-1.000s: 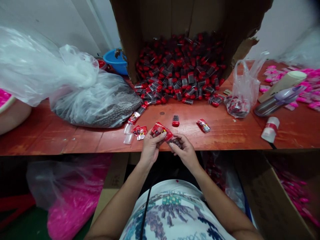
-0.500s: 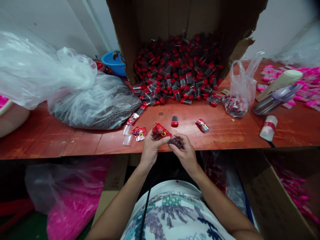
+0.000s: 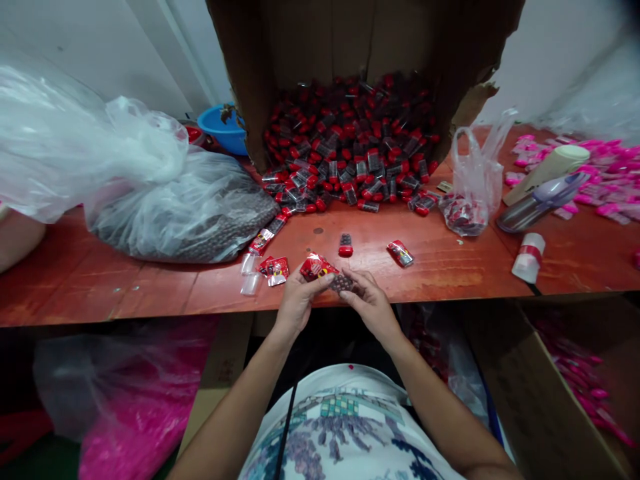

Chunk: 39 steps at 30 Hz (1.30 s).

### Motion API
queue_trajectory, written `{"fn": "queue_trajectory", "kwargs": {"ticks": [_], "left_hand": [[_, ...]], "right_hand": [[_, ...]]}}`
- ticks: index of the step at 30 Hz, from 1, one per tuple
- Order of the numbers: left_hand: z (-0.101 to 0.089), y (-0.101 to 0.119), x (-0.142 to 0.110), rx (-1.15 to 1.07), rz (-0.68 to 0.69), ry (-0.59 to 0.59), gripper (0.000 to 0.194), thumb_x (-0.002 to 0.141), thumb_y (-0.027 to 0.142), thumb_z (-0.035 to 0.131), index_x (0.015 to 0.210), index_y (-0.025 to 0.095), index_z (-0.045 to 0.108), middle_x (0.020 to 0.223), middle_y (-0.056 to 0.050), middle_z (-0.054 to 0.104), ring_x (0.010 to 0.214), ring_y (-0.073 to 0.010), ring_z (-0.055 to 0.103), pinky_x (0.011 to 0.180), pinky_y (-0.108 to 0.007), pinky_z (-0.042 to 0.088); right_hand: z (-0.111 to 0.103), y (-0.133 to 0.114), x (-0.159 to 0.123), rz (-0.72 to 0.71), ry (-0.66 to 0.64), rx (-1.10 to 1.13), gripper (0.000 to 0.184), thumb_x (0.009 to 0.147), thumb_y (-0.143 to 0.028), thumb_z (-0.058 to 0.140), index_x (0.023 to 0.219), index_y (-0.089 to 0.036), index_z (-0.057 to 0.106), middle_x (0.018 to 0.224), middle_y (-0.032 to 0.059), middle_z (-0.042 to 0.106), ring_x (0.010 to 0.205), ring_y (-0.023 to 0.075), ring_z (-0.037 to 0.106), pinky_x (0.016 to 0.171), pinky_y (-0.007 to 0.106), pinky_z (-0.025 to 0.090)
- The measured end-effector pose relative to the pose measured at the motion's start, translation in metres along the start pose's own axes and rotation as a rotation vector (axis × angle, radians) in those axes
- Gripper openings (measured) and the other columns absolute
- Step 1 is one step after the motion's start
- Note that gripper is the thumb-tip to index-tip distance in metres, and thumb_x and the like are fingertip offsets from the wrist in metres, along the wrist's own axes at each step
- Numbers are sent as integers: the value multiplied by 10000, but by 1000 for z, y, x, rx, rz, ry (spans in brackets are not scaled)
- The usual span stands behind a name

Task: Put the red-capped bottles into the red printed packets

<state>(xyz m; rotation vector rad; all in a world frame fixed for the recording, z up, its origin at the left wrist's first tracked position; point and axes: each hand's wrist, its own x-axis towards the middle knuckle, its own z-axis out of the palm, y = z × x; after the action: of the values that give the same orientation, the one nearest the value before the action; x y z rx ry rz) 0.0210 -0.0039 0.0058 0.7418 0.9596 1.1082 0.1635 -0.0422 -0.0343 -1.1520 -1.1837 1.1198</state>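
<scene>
My left hand (image 3: pixel 295 303) pinches a red printed wrapper (image 3: pixel 316 267) just over the table's front edge. Pressed against the wrapper's right end is a small clear container of dark balls (image 3: pixel 342 283), with the fingers of my right hand (image 3: pixel 369 300) closed on it. How far the two overlap is hard to see. Behind my hands a red-capped container of dark balls (image 3: pixel 345 244) stands on the table. To its right lies a red printed packet (image 3: pixel 400 253). Flat red wrappers (image 3: pixel 275 270) and clear empty tubes (image 3: pixel 249 283) lie left of my left hand.
A cardboard box (image 3: pixel 240 87) on its side spills many red-capped containers (image 3: pixel 350 160). At left sits a plastic bag of dark balls (image 3: pixel 185 213). A knotted bag (image 3: pixel 470 193), bottles (image 3: pixel 543 200) and a white roll (image 3: pixel 529 259) stand right, near pink pieces (image 3: pixel 610 167).
The wrapper and the container have turned slightly in my hands, and more of the dark balls shows between them. The whole view has shifted a little.
</scene>
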Motion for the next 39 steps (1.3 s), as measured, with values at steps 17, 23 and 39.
{"fn": "queue_trajectory", "kwargs": {"ticks": [17,23,39], "left_hand": [[9,-30,7,-25,-204,-98,232,675,227,769,855,146,647,790,-17,680,720,-134,653,718,-270,544],[-1,-26,12,36,-263,34,505,639,202,798,1103,166,602,974,-90,712,824,-180,695,777,-296,550],[-12,-25,16,108,-181,167,485,496,373,859,907,188,680,890,-83,726,704,-184,686,659,-282,541]], "right_hand": [[-23,15,5,-72,-18,-118,347,785,-228,645,1126,-291,663,1079,24,615,903,156,602,826,300,508],[-95,11,21,-98,278,-547,391,822,-303,586,1211,-269,611,1180,59,588,988,203,580,919,379,461],[-149,40,10,-334,193,-1231,294,812,-364,575,1085,-321,677,1237,81,581,1091,282,567,906,450,472]]}}
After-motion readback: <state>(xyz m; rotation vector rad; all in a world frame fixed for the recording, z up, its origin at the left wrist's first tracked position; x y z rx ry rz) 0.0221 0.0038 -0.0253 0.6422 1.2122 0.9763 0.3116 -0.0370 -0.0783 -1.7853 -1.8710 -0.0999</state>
